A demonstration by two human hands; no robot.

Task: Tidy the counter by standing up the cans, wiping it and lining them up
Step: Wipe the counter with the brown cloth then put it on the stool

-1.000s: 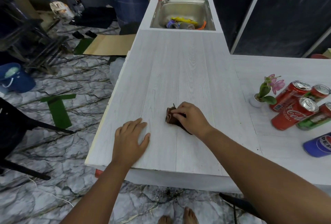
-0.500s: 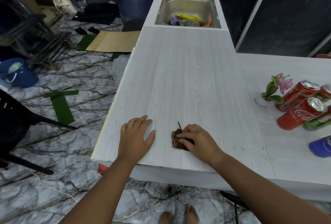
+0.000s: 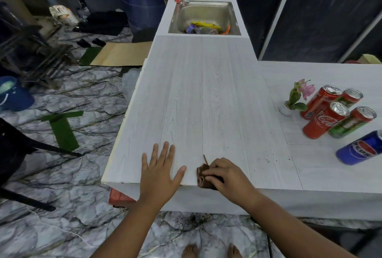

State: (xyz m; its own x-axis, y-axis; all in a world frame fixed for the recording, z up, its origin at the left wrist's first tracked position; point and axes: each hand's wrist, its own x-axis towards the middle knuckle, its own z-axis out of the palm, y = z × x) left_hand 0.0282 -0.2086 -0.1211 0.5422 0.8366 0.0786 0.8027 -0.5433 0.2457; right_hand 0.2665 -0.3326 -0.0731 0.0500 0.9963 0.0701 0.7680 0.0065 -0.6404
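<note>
The small brown cloth (image 3: 203,177) sits bunched under our right hand (image 3: 224,177), right at the near edge of the bench (image 3: 206,92), with its lower fold lapping over the lip. Our fingers are pressed together on it, pinning it flat rather than gripping it. It looks dark, crumpled and much smaller than the surface it has to cover, with a loose thread sticking up on its far side. The main risk, as we judge it, is that a stroke toward us pushes the cloth off the edge and onto the floor, since there is no bench left on the near side of the hand. Just to the left of it, our left hand (image 3: 160,173) lies flat with fingers spread, bracing on the bench and holding nothing. Far to the right of our right hand stand 5 cans: 2 red cola cans (image 3: 322,121), 2 green and red cans (image 3: 351,123) and a blue Pepsi can (image 3: 359,148), all upright in a loose cluster beside a small potted flower (image 3: 295,98). A wide sweep that way could knock them over. A few dark specks (image 3: 268,160) between our hand and the cans look unwiped.
</note>
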